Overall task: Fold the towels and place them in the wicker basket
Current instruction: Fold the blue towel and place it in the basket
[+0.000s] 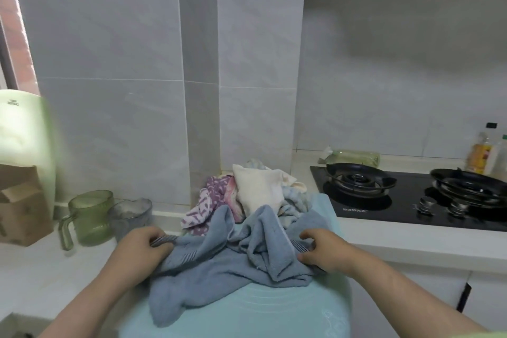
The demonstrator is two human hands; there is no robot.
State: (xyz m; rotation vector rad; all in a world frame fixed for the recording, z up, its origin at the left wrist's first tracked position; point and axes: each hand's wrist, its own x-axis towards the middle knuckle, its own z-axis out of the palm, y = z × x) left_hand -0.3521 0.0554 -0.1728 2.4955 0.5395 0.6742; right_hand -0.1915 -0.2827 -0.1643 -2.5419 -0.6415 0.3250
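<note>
Crumpled grey-blue terry towel (219, 263) lies on pale turquoise mat (247, 313), long axis left-right. Left hand (142, 248) pinches striped left end; right hand (323, 251) pinches striped right end. Heap of purple-patterned, cream and light-blue towels (258, 195) just behind, against tiled wall. Green glass jug (92, 217) left; black gas hob (411, 197) right.

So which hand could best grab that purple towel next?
Probably the left hand: it holds the blue towel on the side nearest the purple towel; the right hand grips the far side.
</note>
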